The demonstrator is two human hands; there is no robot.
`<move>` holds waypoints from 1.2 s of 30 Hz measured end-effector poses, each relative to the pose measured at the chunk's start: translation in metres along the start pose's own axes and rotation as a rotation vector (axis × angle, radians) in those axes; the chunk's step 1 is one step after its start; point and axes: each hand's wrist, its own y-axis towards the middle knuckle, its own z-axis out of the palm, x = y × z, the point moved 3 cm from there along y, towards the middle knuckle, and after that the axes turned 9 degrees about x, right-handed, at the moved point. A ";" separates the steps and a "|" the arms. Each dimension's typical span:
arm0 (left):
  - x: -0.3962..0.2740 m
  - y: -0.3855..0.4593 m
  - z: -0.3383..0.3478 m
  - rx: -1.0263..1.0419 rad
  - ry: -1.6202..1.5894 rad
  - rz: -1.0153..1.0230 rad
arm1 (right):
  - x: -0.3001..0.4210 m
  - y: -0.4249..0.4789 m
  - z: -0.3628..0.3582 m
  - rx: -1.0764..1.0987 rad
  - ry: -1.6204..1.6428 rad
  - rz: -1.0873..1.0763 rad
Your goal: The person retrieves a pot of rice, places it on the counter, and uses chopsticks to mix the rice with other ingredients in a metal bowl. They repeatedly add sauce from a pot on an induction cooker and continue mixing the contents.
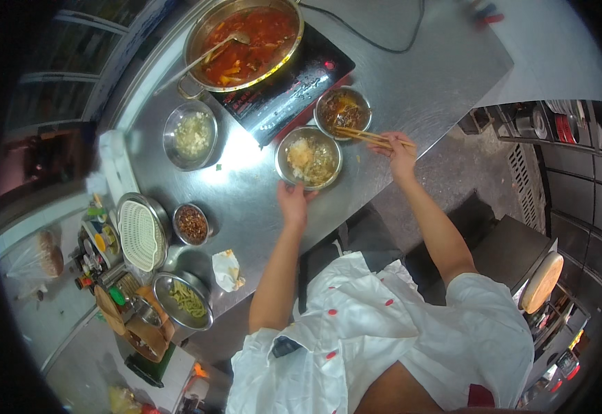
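My right hand [398, 150] holds a pair of wooden chopsticks [368, 135], whose tips reach into a metal bowl of dark brown sauce [343, 111]. At the near rim of another metal bowl [309, 157], which holds rice-like food and pale pieces in liquid, rests my left hand [294, 201]; whether its fingers grip the rim is hard to tell. The two bowls stand side by side, close to the black induction cooker [296, 85]. On the cooker sits a large two-handled pot of red stew [246, 44] with a metal ladle [202, 58] in it.
On the steel table [409, 83] stand a bowl of chopped white bits in liquid [191, 135], a small bowl of reddish flakes [191, 223], a white plastic strainer [143, 235], a bowl of green strips [183, 301] and a crumpled stained tissue [227, 270]. A black cable [365, 40] lies behind.
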 end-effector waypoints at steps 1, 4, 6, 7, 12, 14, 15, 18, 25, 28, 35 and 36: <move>0.000 0.000 0.000 0.005 0.000 0.003 | 0.001 0.001 -0.002 -0.017 0.052 0.029; 0.005 0.001 -0.002 0.014 0.003 0.007 | 0.007 -0.001 -0.002 -0.078 0.237 0.063; 0.007 0.002 -0.003 0.015 0.009 0.002 | 0.007 -0.006 0.001 -0.049 0.209 0.129; 0.008 0.001 -0.002 0.018 -0.005 0.008 | 0.007 -0.010 0.004 -0.035 0.195 0.162; 0.012 -0.003 -0.001 -0.005 -0.039 -0.007 | 0.004 -0.032 0.029 0.159 0.047 0.132; 0.012 -0.006 -0.004 0.008 -0.038 -0.017 | 0.007 -0.037 0.035 0.189 0.033 0.098; 0.012 -0.008 -0.006 0.014 -0.042 -0.019 | 0.013 -0.040 0.039 0.201 0.035 0.080; 0.013 -0.014 -0.014 0.015 -0.031 -0.017 | 0.034 -0.045 0.049 0.268 0.015 0.059; -0.031 -0.067 -0.042 0.084 0.141 0.040 | 0.087 -0.059 0.093 0.562 -0.092 0.058; -0.074 -0.114 -0.045 0.075 0.090 0.092 | 0.114 -0.066 0.125 0.771 -0.198 0.072; -0.138 -0.211 -0.039 -0.091 0.165 0.338 | 0.188 -0.059 0.186 1.258 -0.207 -0.127; -0.143 -0.224 -0.035 -0.118 0.183 0.349 | 0.199 -0.054 0.191 1.304 -0.199 -0.173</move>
